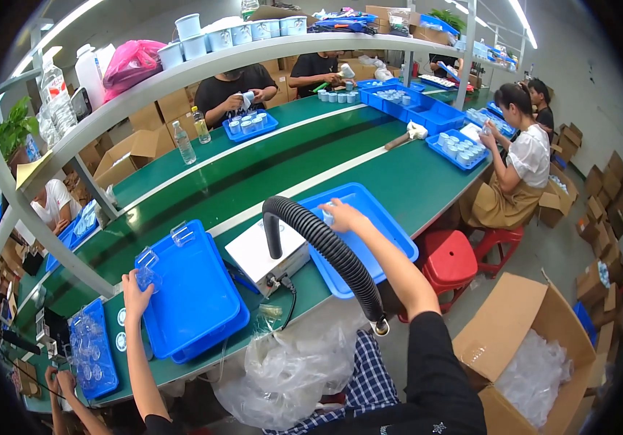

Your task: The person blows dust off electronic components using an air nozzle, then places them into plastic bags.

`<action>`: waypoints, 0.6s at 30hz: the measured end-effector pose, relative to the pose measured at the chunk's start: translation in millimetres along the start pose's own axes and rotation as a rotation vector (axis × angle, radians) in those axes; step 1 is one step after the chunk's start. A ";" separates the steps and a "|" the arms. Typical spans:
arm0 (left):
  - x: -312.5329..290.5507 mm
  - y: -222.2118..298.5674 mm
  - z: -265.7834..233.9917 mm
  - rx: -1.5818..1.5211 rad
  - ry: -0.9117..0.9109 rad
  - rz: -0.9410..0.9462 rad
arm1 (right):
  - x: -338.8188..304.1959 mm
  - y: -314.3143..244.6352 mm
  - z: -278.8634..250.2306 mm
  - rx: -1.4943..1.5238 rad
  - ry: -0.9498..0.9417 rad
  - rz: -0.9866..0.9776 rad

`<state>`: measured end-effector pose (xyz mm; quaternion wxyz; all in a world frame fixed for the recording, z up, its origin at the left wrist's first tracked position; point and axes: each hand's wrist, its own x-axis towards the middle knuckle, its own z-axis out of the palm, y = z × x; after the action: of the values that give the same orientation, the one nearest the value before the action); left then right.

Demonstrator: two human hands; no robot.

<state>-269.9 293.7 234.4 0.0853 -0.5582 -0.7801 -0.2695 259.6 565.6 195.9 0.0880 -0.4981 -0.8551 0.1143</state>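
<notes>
My left hand (pixel 136 296) is closed on a clear cup (pixel 150 280) at the left edge of a blue tray (pixel 194 312), which sits stacked on another. Two more clear cups, one of them a handled cup (pixel 181 233), stand along that tray's far left side. Farther right, my right hand (pixel 348 217) reaches over a second blue tray (pixel 391 239). Its fingers are closed round a small clear piece (pixel 327 215), probably a cup, mostly hidden by them. Between the trays a white box (pixel 257 254) stands behind a black ribbed hose (pixel 326 232).
A clear plastic bag (pixel 282 384) hangs at the table's front edge near my lap. An open carton (pixel 522 355) stands at my right, beside red stools (pixel 449 261). To the left, a blue tray (pixel 94 348) holds several clear cups near another person's hands. Co-workers sit along the green belt table (pixel 253 174).
</notes>
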 end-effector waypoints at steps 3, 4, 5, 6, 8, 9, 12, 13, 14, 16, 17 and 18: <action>-6.1 3.1 -2.3 -0.107 0.024 0.069 | -62.7 -16.5 -18.0 0.031 -0.058 0.019; -9.9 24.7 -5.2 -0.175 0.065 0.114 | -90.9 -4.6 -20.9 0.156 0.076 -0.036; -17.3 38.3 -8.4 -0.182 0.057 0.123 | -116.3 -2.6 -22.2 0.281 0.212 -0.102; -29.9 43.5 -15.9 -0.417 0.061 0.037 | -143.2 -20.1 -22.7 0.478 0.401 -0.090; -59.8 91.2 -26.6 -0.947 0.048 -0.141 | -197.3 -32.0 -4.6 0.669 0.677 0.002; -77.6 101.0 -25.9 -1.011 0.051 -0.085 | -223.0 -35.0 11.3 0.682 0.753 0.068; -132.2 151.3 -29.0 -1.461 -0.153 -0.229 | -286.0 -56.2 56.8 0.700 0.728 0.061; -148.4 164.2 -28.6 -1.571 -0.236 -0.282 | -298.3 -69.7 62.3 0.734 0.732 0.075; -164.7 174.0 -24.7 -1.643 -0.309 -0.322 | -307.5 -79.6 66.3 0.670 0.762 0.072; -192.3 188.0 -15.1 -1.768 -0.473 -0.425 | -317.5 -90.9 73.6 0.600 0.806 0.060; -204.9 193.4 -8.0 -1.822 -0.565 -0.489 | -319.9 -90.2 80.9 0.599 0.807 0.064; -219.0 200.1 0.2 -1.798 -0.631 -0.508 | -322.2 -88.1 89.3 0.711 0.803 0.109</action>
<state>-7.1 159.5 204.2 -0.6435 -0.2772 -0.3682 -0.6111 320.1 233.0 123.5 0.5652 -0.4856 -0.6357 0.2016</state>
